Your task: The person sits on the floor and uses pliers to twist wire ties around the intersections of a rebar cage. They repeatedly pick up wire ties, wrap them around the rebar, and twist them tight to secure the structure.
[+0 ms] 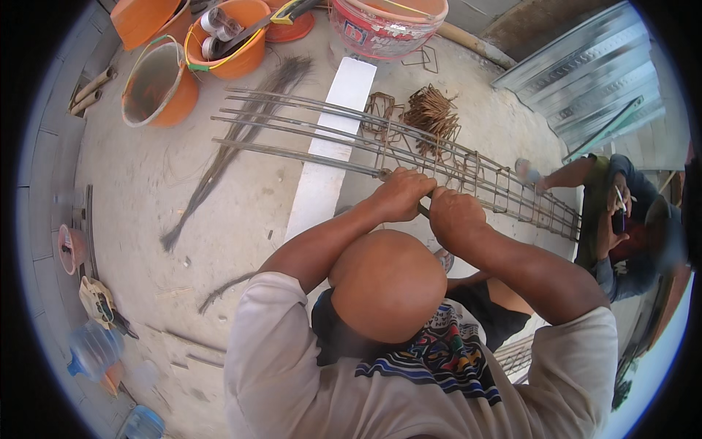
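Note:
A long cage of steel reinforcing bars (468,172) with square stirrups runs from the middle toward the right. Its bare bar ends cross a white board (322,175). At the near side of the cage, my left hand (401,194) is closed, right by the nearest bar. Close against it, my right hand (457,215) is closed too. A short dark-green handle (423,211) shows between the two fists; the rest of that hand tool is hidden by my fingers. Beyond the cage lies a heap of bent rusty stirrups (431,113).
A bundle of thin tie wire (219,161) lies at the left. Orange buckets (183,91) and a large red tub (387,33) stand at the back. Another person (621,219) sits at the cage's right end. Corrugated sheets (585,73) lean behind; a water bottle (99,344) lies left.

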A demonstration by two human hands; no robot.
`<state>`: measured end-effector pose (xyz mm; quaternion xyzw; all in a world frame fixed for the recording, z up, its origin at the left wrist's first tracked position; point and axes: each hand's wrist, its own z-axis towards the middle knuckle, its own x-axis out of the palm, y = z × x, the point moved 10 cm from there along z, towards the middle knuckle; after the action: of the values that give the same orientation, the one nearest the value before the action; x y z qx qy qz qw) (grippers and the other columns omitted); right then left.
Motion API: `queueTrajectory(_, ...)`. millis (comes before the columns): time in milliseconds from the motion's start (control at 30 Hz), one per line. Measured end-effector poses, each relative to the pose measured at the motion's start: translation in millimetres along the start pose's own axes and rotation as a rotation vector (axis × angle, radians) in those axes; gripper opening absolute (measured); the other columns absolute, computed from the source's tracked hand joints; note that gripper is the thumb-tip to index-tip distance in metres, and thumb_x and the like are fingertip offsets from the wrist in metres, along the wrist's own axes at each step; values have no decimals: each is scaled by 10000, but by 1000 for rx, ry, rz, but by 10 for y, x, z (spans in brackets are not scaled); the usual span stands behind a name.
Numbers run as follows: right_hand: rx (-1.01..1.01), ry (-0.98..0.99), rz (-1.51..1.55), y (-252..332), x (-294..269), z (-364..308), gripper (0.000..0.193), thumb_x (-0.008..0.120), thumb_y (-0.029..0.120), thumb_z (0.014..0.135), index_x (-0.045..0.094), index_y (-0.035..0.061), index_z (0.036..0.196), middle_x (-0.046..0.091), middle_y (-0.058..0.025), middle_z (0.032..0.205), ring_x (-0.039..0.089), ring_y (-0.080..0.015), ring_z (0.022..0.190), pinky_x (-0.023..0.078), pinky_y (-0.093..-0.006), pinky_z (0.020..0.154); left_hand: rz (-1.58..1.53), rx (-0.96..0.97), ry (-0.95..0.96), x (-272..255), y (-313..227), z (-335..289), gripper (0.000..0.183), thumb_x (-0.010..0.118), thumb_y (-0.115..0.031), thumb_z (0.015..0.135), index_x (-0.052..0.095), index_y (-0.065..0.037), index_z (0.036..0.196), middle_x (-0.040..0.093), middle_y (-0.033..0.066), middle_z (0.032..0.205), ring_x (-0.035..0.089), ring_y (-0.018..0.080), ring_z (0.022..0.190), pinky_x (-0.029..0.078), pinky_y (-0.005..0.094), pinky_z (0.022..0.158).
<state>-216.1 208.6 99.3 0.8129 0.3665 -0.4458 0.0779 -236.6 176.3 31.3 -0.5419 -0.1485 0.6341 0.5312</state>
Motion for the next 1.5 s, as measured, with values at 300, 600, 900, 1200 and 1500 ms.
queueTrajectory(300, 71, 924, 1429, -72, 882, -7, 373, 639, 272, 803, 630, -73, 944, 666, -192, 761, 682, -294, 578, 562, -409, 440, 63, 176, -210, -279, -235, -181, 335, 728, 1, 675, 584, -70, 969, 567, 80, 891, 548, 307, 912, 420, 415, 824)
queueTrajectory(600, -173, -37, 140, -60, 38, 86, 554, 762, 380, 792, 610, -121, 974, 673, -209, 896, 706, -289, 647, 568, -389, 565, 59, 43, 36, -28, 43, -79, 313, 680, 15, 700, 583, -64, 987, 567, 88, 905, 541, 325, 933, 418, 425, 858)
queueTrajectory(900, -24, 645, 1687, -170, 1192, -12, 498, 523, 142, 875, 451, -101, 1304, 684, -213, 1045, 731, -232, 755, 550, -324, 526, 58, -359, -252, -712, 181, -546, 572, 696, -126, 788, 533, -57, 1333, 586, 177, 1210, 566, 330, 1160, 419, 406, 1039)
queueTrajectory(1200, -276, 624, 2130, 209, 922, -31, 402, 558, 223, 903, 549, -81, 1166, 674, -192, 1019, 704, -289, 706, 536, -374, 438, -1336, -1148, -87, 56, 376, -1103, 447, 568, -385, 1002, 551, -14, 1250, 687, 173, 1028, 694, 277, 932, 561, 401, 744)
queueTrajectory(1500, -201, 158, 1659, -232, 1569, -184, 407, 511, 295, 1008, 557, -9, 1275, 654, -118, 1006, 683, -219, 848, 560, -355, 568, -1049, -1070, 9, 435, 607, -950, 295, 635, -135, 947, 493, -97, 1202, 659, 130, 1030, 689, 300, 951, 604, 490, 818)
